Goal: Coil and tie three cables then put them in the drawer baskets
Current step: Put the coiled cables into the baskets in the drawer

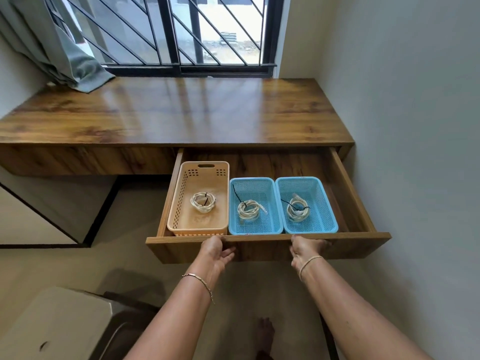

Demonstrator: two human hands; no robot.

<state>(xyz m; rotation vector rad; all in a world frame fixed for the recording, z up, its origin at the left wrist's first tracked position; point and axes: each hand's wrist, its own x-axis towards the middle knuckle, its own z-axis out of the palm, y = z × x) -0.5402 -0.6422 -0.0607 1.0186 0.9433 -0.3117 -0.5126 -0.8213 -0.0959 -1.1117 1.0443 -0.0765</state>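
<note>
The wooden drawer [363, 240] stands pulled out from the desk. Inside it sit an orange basket [181, 203] on the left and two blue baskets [235, 203] [324, 203] to its right. Each basket holds one coiled white cable tied with a black tie: one in the orange basket [203, 202], one in the middle basket [248, 209], one in the right basket [298, 209]. My left hand [217, 252] and my right hand [305, 250] both hold the drawer's front panel, thumbs at its top edge and fingers on its face.
The wooden desk top [181, 113] runs under a barred window, with a grey curtain [75, 63] resting on its back left corner. A white wall [415, 152] is close on the right. A beige stool or bin [65, 326] stands on the floor at lower left.
</note>
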